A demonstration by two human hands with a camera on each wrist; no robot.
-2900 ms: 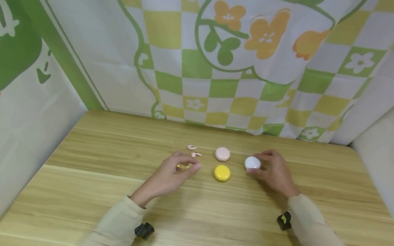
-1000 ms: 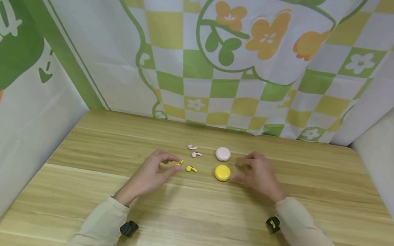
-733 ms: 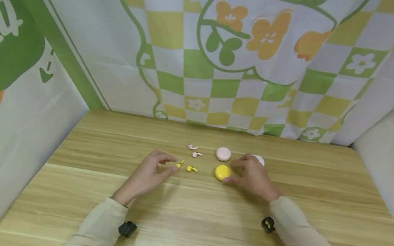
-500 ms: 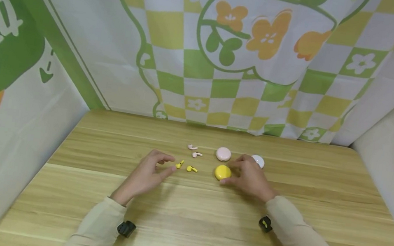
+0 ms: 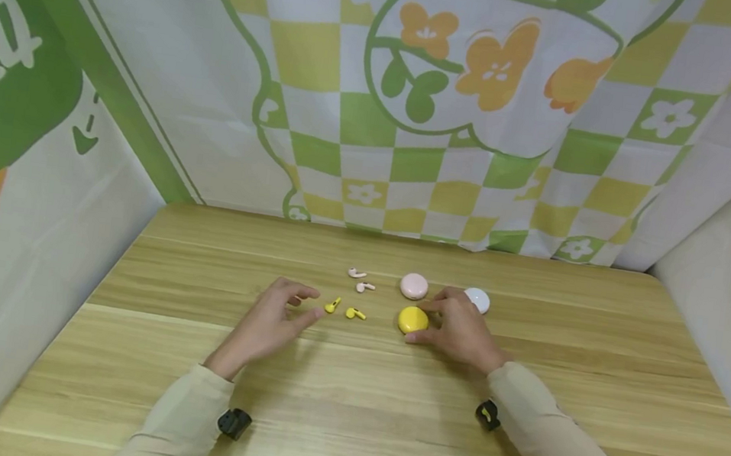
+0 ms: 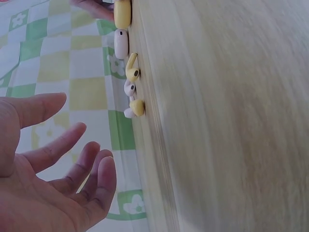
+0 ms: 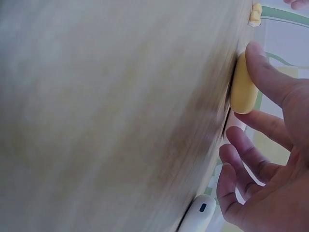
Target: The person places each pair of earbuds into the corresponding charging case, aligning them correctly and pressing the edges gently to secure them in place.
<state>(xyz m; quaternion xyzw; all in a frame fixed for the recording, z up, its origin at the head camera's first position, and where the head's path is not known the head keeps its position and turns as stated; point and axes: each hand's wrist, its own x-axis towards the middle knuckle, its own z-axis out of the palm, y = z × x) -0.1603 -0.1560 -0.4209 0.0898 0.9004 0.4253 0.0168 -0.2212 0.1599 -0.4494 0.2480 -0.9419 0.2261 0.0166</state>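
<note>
My right hand (image 5: 459, 329) holds a round yellow earbud case (image 5: 412, 320) on the table, thumb at its near side and index finger at its far side. My left hand (image 5: 270, 323) hovers left of two yellow earbuds (image 5: 356, 314), fingers loosely bent and apart, with nothing between them; the left wrist view shows its palm (image 6: 43, 203) free. Behind the yellow earbuds lie two pink earbuds (image 5: 365, 287). A round pink earbud case (image 5: 413, 286) sits behind the yellow one. Partly hidden by my right hand, a white earbud case (image 5: 478, 300) rests to the right.
The wooden table (image 5: 339, 425) ends at the back against a checked, flowered cloth (image 5: 415, 165). Pale cloth walls stand at both sides. Each sleeve carries a small black camera (image 5: 234, 423) at the wrist.
My right hand has let go of the white case and moved left onto the yellow case. My left hand has drawn back leftward from the yellow earbuds, which now lie uncovered.
</note>
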